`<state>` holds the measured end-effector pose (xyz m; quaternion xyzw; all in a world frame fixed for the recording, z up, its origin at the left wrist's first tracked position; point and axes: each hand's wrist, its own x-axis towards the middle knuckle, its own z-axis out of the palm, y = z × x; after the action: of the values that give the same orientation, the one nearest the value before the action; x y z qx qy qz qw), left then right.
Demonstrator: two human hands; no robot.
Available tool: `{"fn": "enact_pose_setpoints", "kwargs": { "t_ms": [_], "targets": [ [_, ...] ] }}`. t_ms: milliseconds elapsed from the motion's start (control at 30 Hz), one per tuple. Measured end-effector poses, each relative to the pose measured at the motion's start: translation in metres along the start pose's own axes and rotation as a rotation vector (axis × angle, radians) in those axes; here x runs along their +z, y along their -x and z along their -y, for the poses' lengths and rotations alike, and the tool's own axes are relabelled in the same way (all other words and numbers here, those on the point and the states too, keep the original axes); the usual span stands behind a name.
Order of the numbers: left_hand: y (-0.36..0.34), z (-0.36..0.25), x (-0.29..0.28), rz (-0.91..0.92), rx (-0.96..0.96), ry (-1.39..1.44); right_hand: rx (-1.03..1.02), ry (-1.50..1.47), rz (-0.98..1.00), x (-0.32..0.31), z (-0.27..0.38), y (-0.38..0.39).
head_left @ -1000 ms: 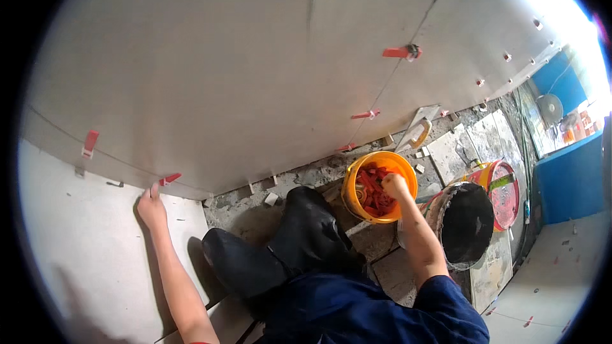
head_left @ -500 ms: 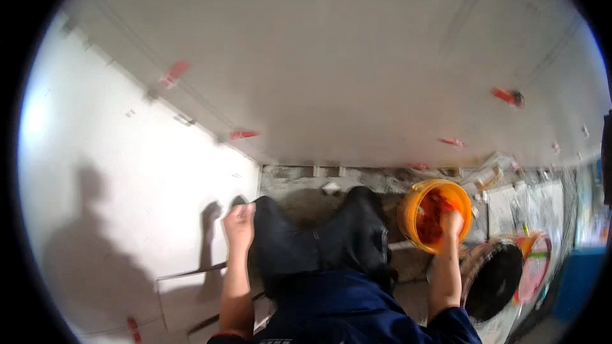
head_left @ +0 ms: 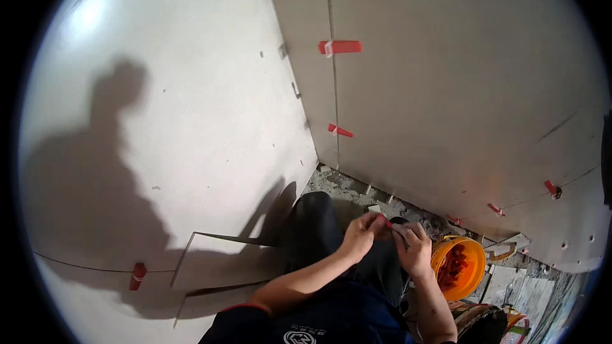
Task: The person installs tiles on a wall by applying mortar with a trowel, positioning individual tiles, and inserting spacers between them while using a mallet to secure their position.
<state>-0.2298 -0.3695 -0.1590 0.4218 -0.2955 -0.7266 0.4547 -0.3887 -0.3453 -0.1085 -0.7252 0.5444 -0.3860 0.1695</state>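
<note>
My left hand and my right hand are close together over my knees. Between their fingertips shows a small red wedge, pinched by the left fingers. The right fingers are also closed, their tips beside the wedge; a pale bit there is too blurred to name. Just right of my right hand stands an orange bucket with many red tile-levelling wedges inside. More wedges sit in the wall joints: an upper red wedge and a lower red wedge, each through a pale clip.
A large grey tiled wall meets a white wall in a corner ahead. Rubble lies along the wall base. A cut tile leans low at left. A dark-mouthed bucket and a trowel are at right.
My right hand has come out of the orange bucket and met my left hand over my knees. My left hand has moved right, off my knee. The view has turned left toward the corner.
</note>
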Motion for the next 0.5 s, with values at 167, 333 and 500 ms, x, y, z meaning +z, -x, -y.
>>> {"fn": "enact_pose_setpoints", "kwargs": {
  "t_ms": [167,333,500],
  "targets": [
    [-0.057,-0.033,-0.083,-0.18,0.213,0.262,-0.245,0.3,-0.027,-0.026,0.03,-0.084],
    [-0.147,0.0,-0.201,-0.563,0.238,0.091,-0.726,0.976,-0.671,-0.158,0.066,-0.23],
    [-0.214,0.056,-0.299,-0.655,0.321,0.308,-0.855,1.054,-0.763,-0.2,0.08,-0.302]
  ]
}}
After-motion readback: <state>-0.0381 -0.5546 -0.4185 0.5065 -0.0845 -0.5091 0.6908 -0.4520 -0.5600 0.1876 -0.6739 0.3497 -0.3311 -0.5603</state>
